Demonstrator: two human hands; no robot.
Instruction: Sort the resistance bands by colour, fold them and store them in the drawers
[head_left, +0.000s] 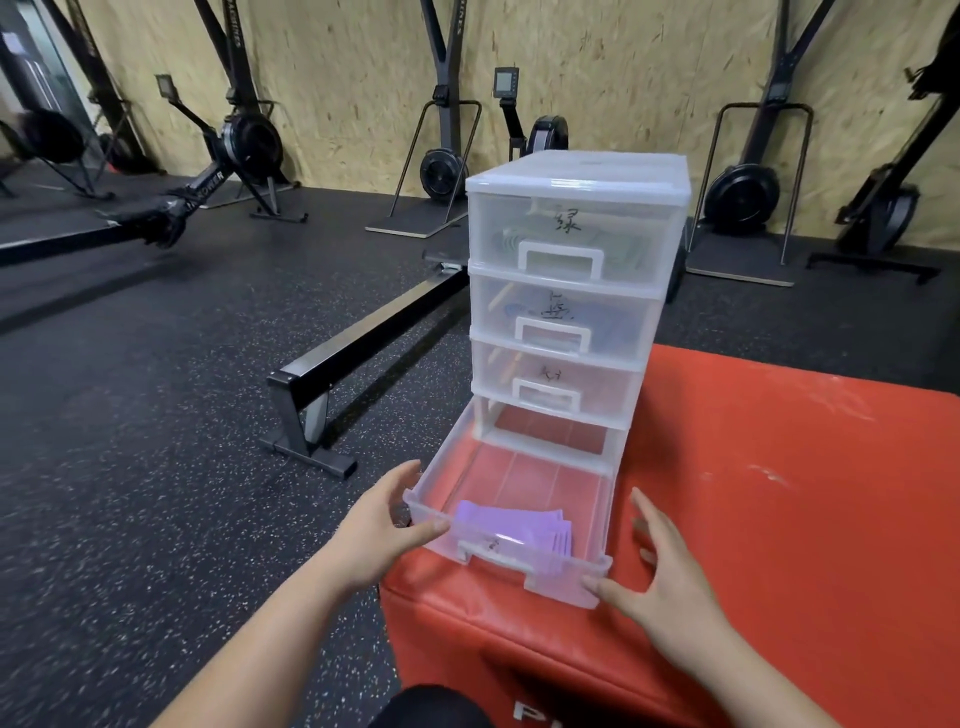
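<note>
A clear plastic drawer unit (576, 182) with four drawers stands on a red padded box (779, 493). Its bottom drawer (441, 483) is pulled out and holds folded purple resistance bands (514, 527) near its front. My left hand (384, 525) touches the drawer's front left corner, thumb on the front edge. My right hand (660, 571) lies spread at the front right corner, its thumb touching the drawer front. Green bands (618, 247) show through the top drawer and blue bands (608, 325) through the second. The third drawer (550, 382) is closed.
The red box sits on a black speckled rubber floor (156, 467). A rowing machine rail (363, 338) runs along the floor left of the drawers. More rowers and ski machines (447, 156) line the plywood wall behind.
</note>
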